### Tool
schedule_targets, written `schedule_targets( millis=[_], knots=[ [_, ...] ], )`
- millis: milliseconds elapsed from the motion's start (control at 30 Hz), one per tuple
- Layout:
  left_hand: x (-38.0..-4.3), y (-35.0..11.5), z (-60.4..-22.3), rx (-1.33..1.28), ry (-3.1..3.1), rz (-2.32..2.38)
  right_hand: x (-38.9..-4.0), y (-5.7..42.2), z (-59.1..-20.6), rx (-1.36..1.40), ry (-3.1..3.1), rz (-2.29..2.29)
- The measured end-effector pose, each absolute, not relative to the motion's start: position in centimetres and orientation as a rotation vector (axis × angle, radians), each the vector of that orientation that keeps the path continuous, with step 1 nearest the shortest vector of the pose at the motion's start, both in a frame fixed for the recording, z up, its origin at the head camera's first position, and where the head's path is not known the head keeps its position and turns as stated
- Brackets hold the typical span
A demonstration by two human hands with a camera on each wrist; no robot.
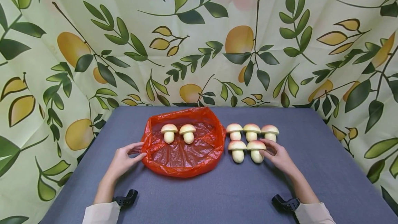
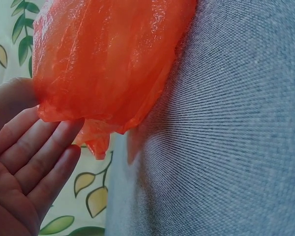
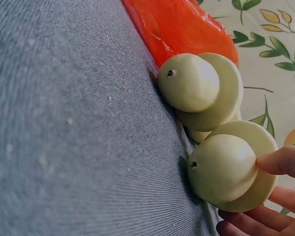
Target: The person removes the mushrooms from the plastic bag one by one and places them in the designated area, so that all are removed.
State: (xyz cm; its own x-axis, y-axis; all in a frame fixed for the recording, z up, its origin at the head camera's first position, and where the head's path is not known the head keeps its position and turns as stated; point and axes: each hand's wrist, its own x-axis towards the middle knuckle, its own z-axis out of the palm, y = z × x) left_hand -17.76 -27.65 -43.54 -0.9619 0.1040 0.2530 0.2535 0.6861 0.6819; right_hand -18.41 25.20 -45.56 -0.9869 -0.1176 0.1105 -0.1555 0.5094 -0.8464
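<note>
An open red plastic bag [image 1: 183, 172] lies on the table, its rim spread wide. Two toy mushrooms [image 1: 169, 133] with pinkish caps and cream stems lie inside it. My left hand [image 1: 124, 160] holds the bag's left edge between thumb and fingers; the left wrist view shows the fingertips partly behind the red plastic [image 2: 108, 59]. To the right of the bag, several more mushrooms [image 1: 237, 151] lie in two rows. My right hand [image 1: 280, 156] pinches the front-row mushroom nearest it [image 1: 256, 151], thumb by the stem and fingers around the cap, as the right wrist view shows [image 3: 223, 169].
A blue-grey cloth covers the table [image 1: 199, 199]. Behind and at both sides hangs a curtain [image 1: 199, 44] printed with leaves and fruit. Three mushrooms of the back row [image 1: 252, 132] stand just beyond the front pair, close to the bag's right side.
</note>
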Motion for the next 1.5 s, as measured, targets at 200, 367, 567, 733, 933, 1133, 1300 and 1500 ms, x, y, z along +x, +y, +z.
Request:
schedule_targets(
  millis=[200, 367, 567, 733, 933, 1133, 1300, 1500],
  knots=[
    [-17.7, -27.7, -43.5, -0.275, -2.716, -1.138, -18.4, 25.2, -45.4, 0.252, -2.682, 1.545],
    [-17.7, -27.7, -43.5, -0.283, -2.71, -1.135, -18.2, 25.6, -45.3, 0.277, -2.639, 1.555],
    [-17.8, -27.7, -43.7, -0.287, -2.704, -1.129, -18.0, 25.8, -45.1, 0.309, -2.604, 1.542],
    [-17.7, -27.7, -43.6, -0.278, -2.708, -1.142, -17.8, 25.7, -44.5, 0.349, -2.585, 1.503],
    [-17.6, -27.7, -43.5, -0.273, -2.716, -1.156, -17.4, 25.2, -43.1, 0.375, -2.589, 1.378],
    [-17.6, -27.6, -43.5, -0.271, -2.715, -1.157, -17.2, 24.2, -41.9, 0.455, -2.554, 1.351],
    [-17.6, -27.7, -43.4, -0.275, -2.711, -1.16, -17.2, 23.0, -41.5, 0.543, -2.512, 1.384],
    [-17.6, -27.7, -43.3, -0.282, -2.707, -1.159, -17.2, 21.5, -41.1, 0.612, -2.493, 1.454]
  ],
)
